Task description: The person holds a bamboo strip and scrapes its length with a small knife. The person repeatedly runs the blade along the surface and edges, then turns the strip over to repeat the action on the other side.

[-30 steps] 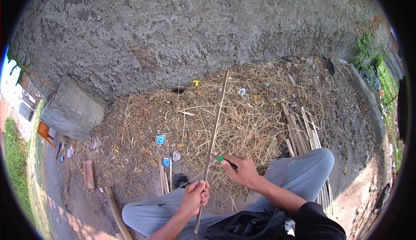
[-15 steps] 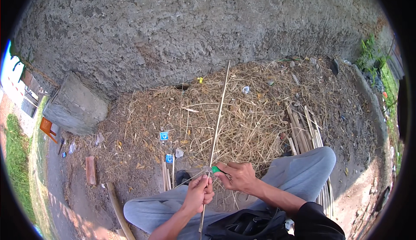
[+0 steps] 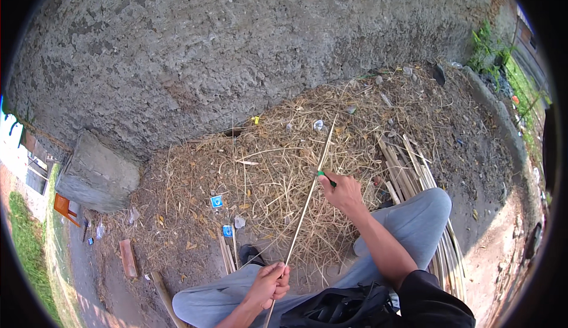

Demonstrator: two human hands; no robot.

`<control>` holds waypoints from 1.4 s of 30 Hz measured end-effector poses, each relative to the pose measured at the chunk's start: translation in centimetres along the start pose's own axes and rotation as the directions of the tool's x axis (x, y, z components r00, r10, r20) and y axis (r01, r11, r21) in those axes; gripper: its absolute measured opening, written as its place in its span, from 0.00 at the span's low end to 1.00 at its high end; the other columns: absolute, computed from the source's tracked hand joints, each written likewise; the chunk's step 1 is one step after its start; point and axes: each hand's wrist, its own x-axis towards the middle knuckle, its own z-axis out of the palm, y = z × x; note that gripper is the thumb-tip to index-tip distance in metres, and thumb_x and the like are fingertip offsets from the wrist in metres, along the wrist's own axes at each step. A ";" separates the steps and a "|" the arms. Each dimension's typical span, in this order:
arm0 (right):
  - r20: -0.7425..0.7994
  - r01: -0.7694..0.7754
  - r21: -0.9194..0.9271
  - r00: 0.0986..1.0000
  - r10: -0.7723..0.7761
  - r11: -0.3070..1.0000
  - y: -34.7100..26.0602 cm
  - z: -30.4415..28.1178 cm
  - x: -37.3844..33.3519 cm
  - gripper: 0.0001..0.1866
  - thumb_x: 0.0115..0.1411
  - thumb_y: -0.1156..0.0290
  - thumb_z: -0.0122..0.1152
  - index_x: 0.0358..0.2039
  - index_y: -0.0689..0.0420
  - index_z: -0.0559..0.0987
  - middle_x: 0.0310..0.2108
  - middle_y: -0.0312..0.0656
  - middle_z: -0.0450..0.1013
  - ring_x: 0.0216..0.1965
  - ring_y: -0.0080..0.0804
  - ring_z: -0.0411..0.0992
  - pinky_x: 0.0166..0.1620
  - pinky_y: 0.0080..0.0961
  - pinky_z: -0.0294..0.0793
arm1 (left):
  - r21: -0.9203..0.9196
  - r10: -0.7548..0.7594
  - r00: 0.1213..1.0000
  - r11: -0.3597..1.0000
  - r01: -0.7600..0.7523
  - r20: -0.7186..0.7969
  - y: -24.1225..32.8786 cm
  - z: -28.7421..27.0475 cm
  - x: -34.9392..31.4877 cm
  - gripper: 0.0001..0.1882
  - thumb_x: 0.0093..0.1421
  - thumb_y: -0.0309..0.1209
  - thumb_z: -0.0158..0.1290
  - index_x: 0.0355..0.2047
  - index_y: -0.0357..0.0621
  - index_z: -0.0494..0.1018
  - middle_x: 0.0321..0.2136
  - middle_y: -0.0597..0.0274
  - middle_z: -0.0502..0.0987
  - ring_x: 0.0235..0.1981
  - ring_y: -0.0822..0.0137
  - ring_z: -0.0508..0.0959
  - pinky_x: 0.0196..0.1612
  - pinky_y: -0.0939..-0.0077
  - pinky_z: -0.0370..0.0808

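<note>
Straw-strewn ground (image 3: pixel 180 263) meets a rough wall (image 3: pixel 236 50), and toward that edge slants a thin bamboo-like strip (image 3: pixel 304 211), clenched toward its nearer end in the left hand (image 3: pixel 268 285), seemingly for steadiness, while the right hand (image 3: pixel 344 195) grasps a green-handled knife (image 3: pixel 321 174) against it.

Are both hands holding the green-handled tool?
No, only the right hand has the green-handled tool; the left hand grips the thin strip.

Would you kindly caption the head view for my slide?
Left hand grips a thin strip; right hand holds a green-handled tool against it.
</note>
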 end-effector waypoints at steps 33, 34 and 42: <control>0.501 -0.535 0.838 0.680 0.536 -0.105 0.3 -1.4 -0.2 0.17 0.63 0.54 0.60 0.33 0.54 0.71 0.28 0.33 0.65 0.14 0.18 0.54 0.18 0.21 0.53 | 0.319 0.159 0.985 0.939 -0.129 -0.069 -0.7 -0.1 1.1 0.14 0.71 0.37 0.42 0.32 0.41 0.68 0.16 0.75 0.60 0.15 0.84 0.54 0.16 0.87 0.49; 0.511 -0.538 0.834 0.671 0.538 -0.121 0.3 -1.3 -0.2 0.16 0.63 0.55 0.60 0.32 0.55 0.71 0.27 0.34 0.65 0.14 0.18 0.54 0.18 0.21 0.54 | 0.362 0.184 0.980 0.921 -0.144 -0.079 -0.9 -0.2 1.3 0.14 0.71 0.37 0.42 0.32 0.41 0.68 0.16 0.75 0.60 0.15 0.84 0.55 0.16 0.87 0.49; 0.414 -0.543 0.839 0.590 0.693 -0.039 1.6 -1.3 0.4 0.14 0.64 0.57 0.59 0.27 0.52 0.72 0.24 0.29 0.66 0.15 0.16 0.54 0.19 0.19 0.53 | 0.380 0.291 0.953 0.894 -0.238 -0.088 -2.0 -1.1 1.9 0.14 0.70 0.34 0.44 0.31 0.37 0.71 0.16 0.72 0.66 0.15 0.83 0.60 0.18 0.85 0.56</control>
